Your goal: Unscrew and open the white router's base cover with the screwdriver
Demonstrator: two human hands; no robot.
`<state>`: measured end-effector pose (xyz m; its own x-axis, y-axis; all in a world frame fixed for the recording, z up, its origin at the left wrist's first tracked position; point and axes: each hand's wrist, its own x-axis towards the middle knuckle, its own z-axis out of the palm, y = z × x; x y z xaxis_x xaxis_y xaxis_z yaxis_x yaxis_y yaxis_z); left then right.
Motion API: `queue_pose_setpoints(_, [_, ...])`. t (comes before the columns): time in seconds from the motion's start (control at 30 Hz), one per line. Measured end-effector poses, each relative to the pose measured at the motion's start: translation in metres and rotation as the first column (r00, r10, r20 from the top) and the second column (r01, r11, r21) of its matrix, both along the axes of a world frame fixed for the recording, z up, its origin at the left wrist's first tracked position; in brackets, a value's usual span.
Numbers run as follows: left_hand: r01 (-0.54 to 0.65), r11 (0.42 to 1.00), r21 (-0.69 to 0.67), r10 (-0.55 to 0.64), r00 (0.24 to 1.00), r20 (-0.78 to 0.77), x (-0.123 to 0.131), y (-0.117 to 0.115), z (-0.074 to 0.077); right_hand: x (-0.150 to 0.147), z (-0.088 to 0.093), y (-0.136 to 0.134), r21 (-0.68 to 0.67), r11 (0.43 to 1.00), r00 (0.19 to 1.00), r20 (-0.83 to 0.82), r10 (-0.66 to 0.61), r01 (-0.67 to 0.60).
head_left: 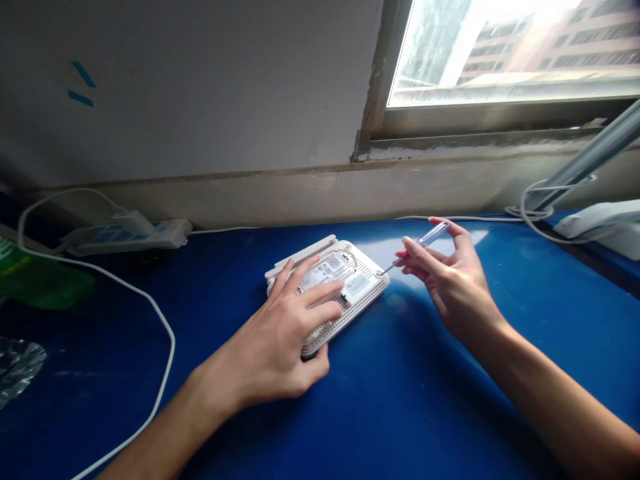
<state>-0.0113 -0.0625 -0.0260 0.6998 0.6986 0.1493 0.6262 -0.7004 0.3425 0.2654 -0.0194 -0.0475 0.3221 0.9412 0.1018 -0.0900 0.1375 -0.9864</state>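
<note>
A white router (363,283) lies upside down on the blue table (400,400), its vented underside and labels facing up. My left hand (285,333) rests flat on it with fingers spread, thumb against its near edge. My right hand (447,277) pinches a small screwdriver (427,238) with a clear handle. The thin metal tip touches the router's right corner.
A white power strip (130,233) with a plug sits at the back left, and its white cable (160,320) loops across the table. A green object (45,280) and clear plastic (17,363) lie at the left edge. A lamp arm (585,160) and white base stand at the right.
</note>
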Motion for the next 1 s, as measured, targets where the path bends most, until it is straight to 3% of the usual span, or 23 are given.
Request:
queue_pose_setpoints(0.13, [-0.038, 0.999, -0.038, 0.036, 0.998, -0.055, -0.033, 0.014, 0.012, 0.006, -0.004, 0.006, -0.069, 0.998, 0.995, -0.100, -0.018, 0.011])
queue_pose_setpoints(0.23, [-0.064, 0.998, 0.019, 0.064, 0.998, -0.018, -0.039, 0.019, 0.012, 0.009, -0.006, 0.008, -0.062, 0.998, 0.995, -0.102, 0.013, -0.020])
queue_pose_setpoints(0.37, [-0.039, 0.994, 0.098, 0.031, 0.996, 0.082, -0.024, 0.019, 0.003, 0.012, -0.005, 0.008, 0.068, 0.996, 0.993, 0.106, 0.043, -0.050])
queue_pose_setpoints(0.5, [-0.066, 0.995, 0.076, 0.069, 0.997, -0.040, -0.007, 0.022, -0.001, 0.022, -0.007, 0.011, 0.217, 0.967, 0.942, 0.332, 0.056, -0.134])
queue_pose_setpoints(0.57, [-0.073, 0.995, 0.073, 0.080, 0.992, -0.098, 0.000, 0.027, 0.002, 0.030, -0.010, 0.015, 0.267, 0.944, 0.857, 0.514, 0.031, -0.194])
queue_pose_setpoints(0.67, [-0.078, 0.995, 0.062, 0.086, 0.986, -0.144, 0.014, 0.037, 0.011, 0.042, -0.016, 0.020, 0.270, 0.868, 0.573, 0.819, 0.021, -0.418])
queue_pose_setpoints(0.73, [-0.062, 0.997, 0.045, 0.069, 0.982, -0.174, 0.027, 0.043, 0.018, 0.048, -0.020, 0.023, 0.220, 0.807, 0.412, 0.911, 0.032, -0.548])
queue_pose_setpoints(0.8, [-0.047, 0.999, 0.025, 0.051, 0.974, -0.220, 0.040, 0.047, 0.024, 0.051, -0.024, 0.025, 0.185, 0.779, 0.351, 0.935, 0.048, -0.599])
queue_pose_setpoints(1.0, [-0.051, 0.999, -0.007, 0.046, 0.946, -0.320, 0.070, 0.048, 0.029, 0.054, -0.033, 0.027, 0.107, 0.790, 0.278, 0.957, 0.082, -0.604])
